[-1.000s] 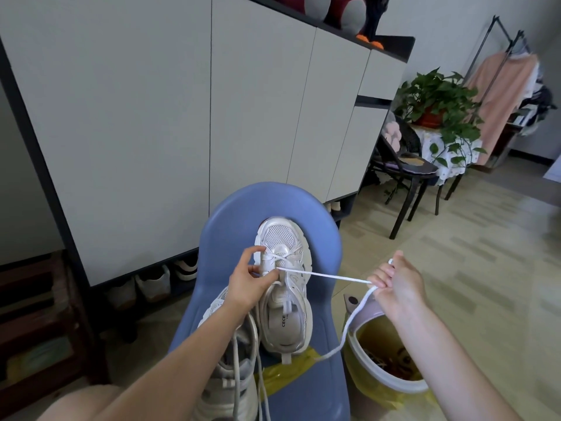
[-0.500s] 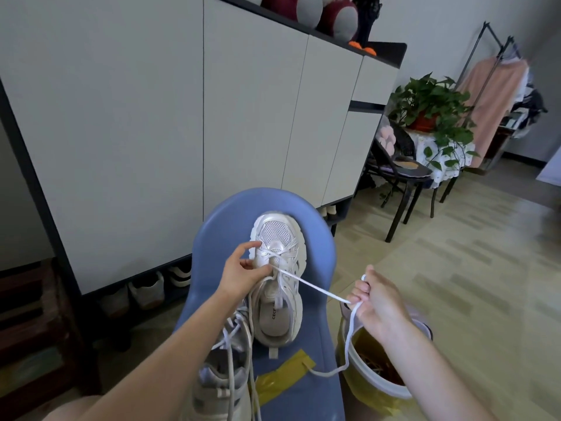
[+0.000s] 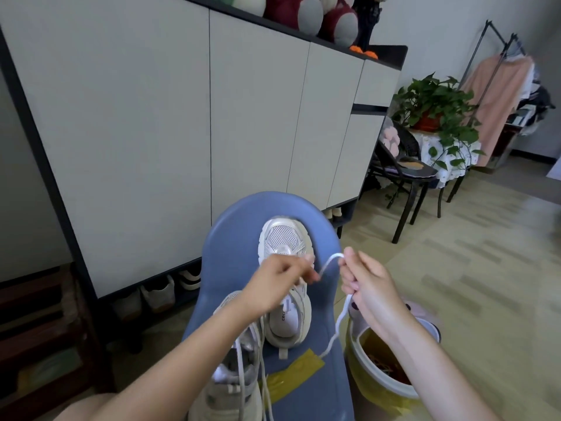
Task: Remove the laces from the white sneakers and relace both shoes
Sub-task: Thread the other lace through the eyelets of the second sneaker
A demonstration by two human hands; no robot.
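Two white sneakers lie on a blue chair seat (image 3: 230, 244). The far sneaker (image 3: 283, 238) points away from me, and its white lace (image 3: 326, 265) runs from the eyelets to the right. My left hand (image 3: 277, 284) lies over that shoe's middle and pinches the lace near the eyelets. My right hand (image 3: 368, 287) grips the same lace just right of the shoe; the slack end hangs down from it onto the seat. The near sneaker (image 3: 230, 387) lies under my left forearm with loose laces trailing over it.
A white bucket with a yellow liner (image 3: 382, 378) stands right of the chair. Yellow tape (image 3: 291, 375) is stuck on the seat. A tall white cabinet (image 3: 151, 132) with shoes beneath is behind. A black chair (image 3: 403, 174), a potted plant (image 3: 434, 107) and a clothes rack (image 3: 498, 86) stand at the right.
My right hand has moved in towards the shoe, so the lace between my hands is short and slack. My left hand has shifted right over the eyelets and pinches the lace.
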